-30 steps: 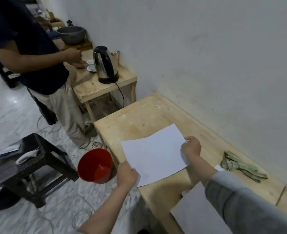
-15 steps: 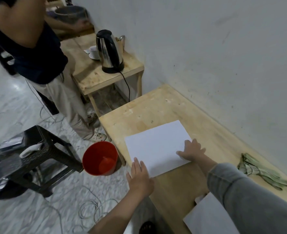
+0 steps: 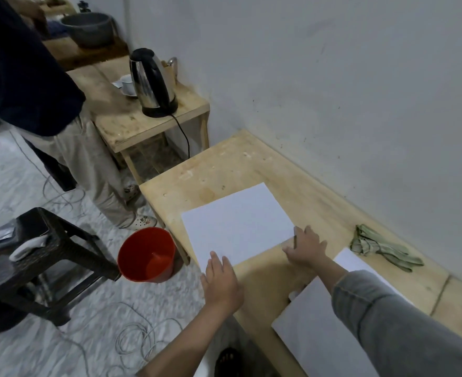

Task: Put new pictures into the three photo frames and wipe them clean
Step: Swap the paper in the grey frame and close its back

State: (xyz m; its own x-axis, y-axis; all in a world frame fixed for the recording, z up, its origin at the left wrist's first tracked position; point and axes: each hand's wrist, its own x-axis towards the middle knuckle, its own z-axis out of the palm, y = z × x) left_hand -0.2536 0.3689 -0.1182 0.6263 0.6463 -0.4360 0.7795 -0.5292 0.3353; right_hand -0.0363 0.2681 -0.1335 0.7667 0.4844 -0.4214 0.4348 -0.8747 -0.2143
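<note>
a: how does the sheet look?
b: white sheet (image 3: 238,224), blank, flat on the wooden table (image 3: 251,164), no visible creases. it lies just ahead of both hands.
a: counts?
b: two white sheets in view. the second sheet (image 3: 314,336) sits behind the right hand, partly under the grey sleeve (image 3: 404,319). one green cloth (image 3: 382,244) to the right of the right hand, by the wall. no point given for frames, cannot tell any apart here.
a: hands?
b: left hand (image 3: 222,285) palm down, fingers straight and close together, tips resting on the near edge of the sheet. holds nothing.
a: right?
b: right hand (image 3: 306,247) palm down at the sheet's right near corner, fingers spread flat, touching the corner edge and the table. a thin dark line shows by the fingers, too small to tell what. not gripping anything that shows.
a: anything else near?
b: one red bucket (image 3: 147,258) on the floor left of the left hand. one kettle (image 3: 151,83) well ahead, on a side table (image 3: 121,123). another person (image 3: 34,85) stands there.
</note>
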